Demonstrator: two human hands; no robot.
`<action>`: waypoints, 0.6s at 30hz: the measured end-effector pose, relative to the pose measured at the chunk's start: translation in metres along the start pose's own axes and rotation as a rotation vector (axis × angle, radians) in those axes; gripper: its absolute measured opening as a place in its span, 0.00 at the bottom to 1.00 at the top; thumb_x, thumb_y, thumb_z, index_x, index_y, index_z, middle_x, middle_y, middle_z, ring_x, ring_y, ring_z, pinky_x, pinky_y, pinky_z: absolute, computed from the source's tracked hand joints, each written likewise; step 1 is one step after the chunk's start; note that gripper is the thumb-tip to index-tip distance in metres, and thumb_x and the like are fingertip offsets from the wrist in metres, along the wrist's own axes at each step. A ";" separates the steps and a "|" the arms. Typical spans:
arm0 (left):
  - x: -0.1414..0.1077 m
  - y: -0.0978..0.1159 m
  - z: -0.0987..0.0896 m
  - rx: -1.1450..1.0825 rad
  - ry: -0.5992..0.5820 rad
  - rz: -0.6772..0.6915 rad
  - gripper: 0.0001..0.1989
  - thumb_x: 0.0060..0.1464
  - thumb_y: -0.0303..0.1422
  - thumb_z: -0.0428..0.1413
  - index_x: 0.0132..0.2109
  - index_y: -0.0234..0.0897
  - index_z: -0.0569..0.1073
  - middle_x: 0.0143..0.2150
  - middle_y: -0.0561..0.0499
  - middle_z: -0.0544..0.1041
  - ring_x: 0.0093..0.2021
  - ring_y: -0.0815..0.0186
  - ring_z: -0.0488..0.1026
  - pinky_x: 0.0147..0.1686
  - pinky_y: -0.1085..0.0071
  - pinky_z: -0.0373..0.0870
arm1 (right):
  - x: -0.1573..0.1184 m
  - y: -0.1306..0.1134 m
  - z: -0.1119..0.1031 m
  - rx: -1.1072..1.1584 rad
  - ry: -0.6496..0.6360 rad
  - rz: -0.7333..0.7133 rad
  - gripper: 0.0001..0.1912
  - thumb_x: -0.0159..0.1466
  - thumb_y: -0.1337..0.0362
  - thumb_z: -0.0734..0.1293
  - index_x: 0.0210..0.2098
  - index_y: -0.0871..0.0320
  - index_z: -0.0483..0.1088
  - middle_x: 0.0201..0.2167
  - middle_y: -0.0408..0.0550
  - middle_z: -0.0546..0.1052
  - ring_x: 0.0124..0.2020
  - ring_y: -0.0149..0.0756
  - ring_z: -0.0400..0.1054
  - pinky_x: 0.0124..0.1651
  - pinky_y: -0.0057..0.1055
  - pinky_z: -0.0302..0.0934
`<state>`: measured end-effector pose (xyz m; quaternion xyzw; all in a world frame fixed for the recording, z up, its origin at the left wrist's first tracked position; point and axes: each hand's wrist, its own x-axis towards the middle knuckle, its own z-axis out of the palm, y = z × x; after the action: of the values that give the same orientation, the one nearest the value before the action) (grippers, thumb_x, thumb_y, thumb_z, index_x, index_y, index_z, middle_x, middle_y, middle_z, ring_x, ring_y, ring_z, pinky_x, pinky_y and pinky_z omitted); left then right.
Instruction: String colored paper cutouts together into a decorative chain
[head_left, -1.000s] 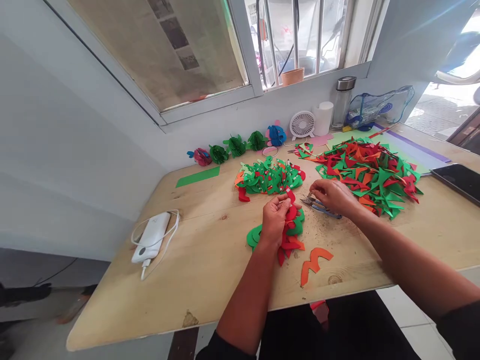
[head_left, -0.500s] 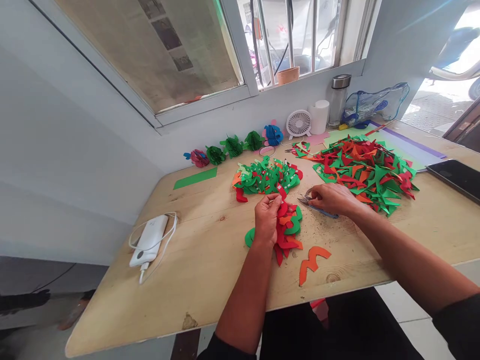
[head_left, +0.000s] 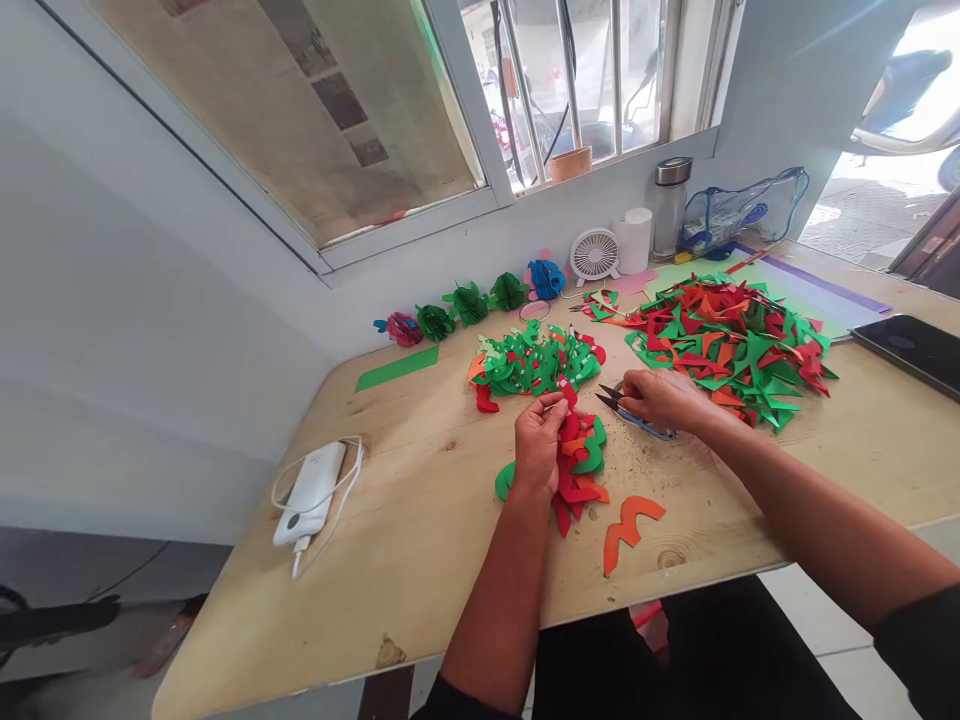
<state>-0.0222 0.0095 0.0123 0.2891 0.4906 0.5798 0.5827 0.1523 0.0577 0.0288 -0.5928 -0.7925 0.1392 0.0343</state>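
My left hand [head_left: 538, 440] pinches a red paper piece [head_left: 567, 390] above a small heap of red, green and orange cut paper shapes [head_left: 591, 450]. To its right, my right hand [head_left: 661, 398] is closed on a pair of scissors [head_left: 637, 418], whose dark blades point left and stand slightly apart. Just behind my left hand lies a pile of mostly green curved pieces [head_left: 532, 358]. A bigger pile of red, green and orange scraps [head_left: 727, 345] spreads behind my right hand. One orange zigzag piece [head_left: 630, 530] rests near the front edge.
A white power bank [head_left: 311, 495] with a cable lies at the left. Along the wall stand folded paper figures [head_left: 466, 303], a small fan [head_left: 595, 255], a white cylinder [head_left: 636, 240], a bottle [head_left: 670, 210] and a clear pouch [head_left: 742, 212]. A phone [head_left: 911, 350] is at the right.
The view has shifted slightly. The scissor blades appear a little more clearly spread. My left hand still holds the red piece in nearly the same place.
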 end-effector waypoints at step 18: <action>-0.005 0.002 0.002 -0.235 -0.193 -0.248 0.15 0.44 0.35 0.61 0.39 0.34 0.70 0.29 0.51 0.73 0.26 0.71 0.71 0.24 0.76 0.65 | 0.011 0.012 -0.002 1.326 0.195 0.105 0.07 0.58 0.63 0.63 0.26 0.58 0.62 0.19 0.40 0.68 0.14 0.24 0.59 0.16 0.22 0.52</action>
<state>-0.0205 0.0054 0.0156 0.2107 0.3934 0.5265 0.7237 0.1611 0.0715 0.0266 -0.4938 -0.5026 0.5439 0.4556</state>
